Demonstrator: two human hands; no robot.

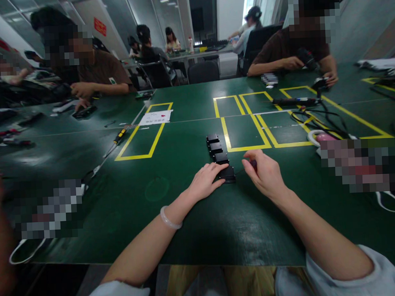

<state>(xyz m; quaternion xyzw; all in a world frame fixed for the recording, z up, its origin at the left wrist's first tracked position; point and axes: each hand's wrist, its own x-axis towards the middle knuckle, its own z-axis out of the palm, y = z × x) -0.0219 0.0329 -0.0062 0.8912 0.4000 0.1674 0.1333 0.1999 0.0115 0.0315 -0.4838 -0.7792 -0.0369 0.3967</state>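
Observation:
My left hand is closed around the near end of a small black box, which lies on the green table. Fingers rest on its top and the thumb is at its near side. In my right hand is a screwdriver with a dark handle. Its thin shaft points left at the box's right side; whether the tip touches is too small to tell. Beyond the held box, more black boxes stand in a row leading away from me.
Yellow tape rectangles mark the green table. A paper sheet and a yellow-black screwdriver lie left. Black cables and a black electric screwdriver are at right. Two people sit across; one holds a power tool.

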